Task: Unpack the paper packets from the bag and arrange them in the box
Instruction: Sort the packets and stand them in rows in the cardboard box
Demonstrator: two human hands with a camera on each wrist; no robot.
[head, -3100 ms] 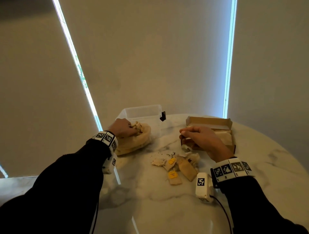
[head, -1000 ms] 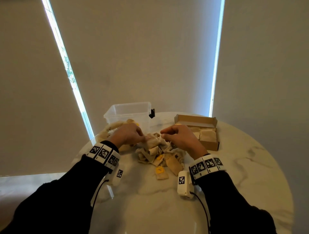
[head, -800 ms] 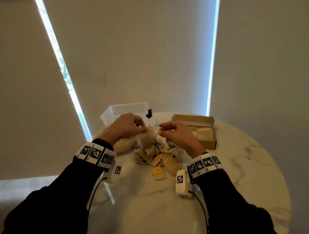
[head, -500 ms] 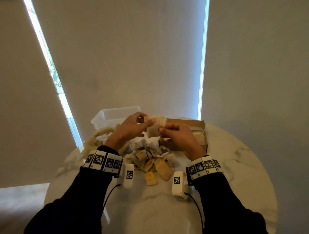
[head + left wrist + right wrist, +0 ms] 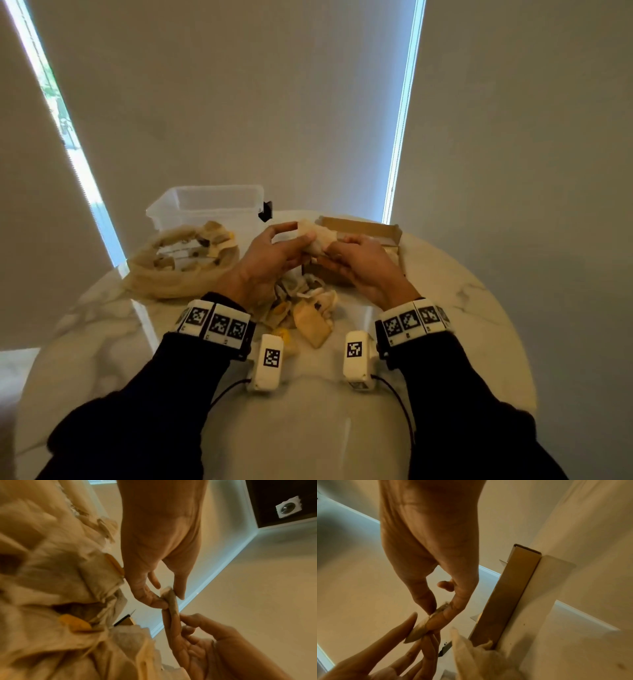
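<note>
Both hands hold one beige paper packet (image 5: 317, 240) up above the table, in front of the open cardboard box (image 5: 363, 230). My left hand (image 5: 301, 233) pinches its left end between thumb and fingers. My right hand (image 5: 337, 247) pinches the right end. In the left wrist view the packet (image 5: 172, 615) shows edge-on, with my left hand (image 5: 170, 600) at its top. The right wrist view shows my right hand (image 5: 440, 608) pinching the packet (image 5: 419, 630) beside the box (image 5: 505, 601). A pile of loose packets (image 5: 305, 310) lies under the hands. The beige bag (image 5: 178, 270) sits open at the left with packets inside.
A clear plastic tub (image 5: 205, 205) stands behind the bag, with a small black clip (image 5: 266, 210) at its corner. The round marble table (image 5: 308, 428) has its edge close on the left and right. Window blinds hang just behind the table.
Both hands have lifted one packet out of the pile and now hold it between them near the box. Earlier the left hand was at the bag and the right at the box.
</note>
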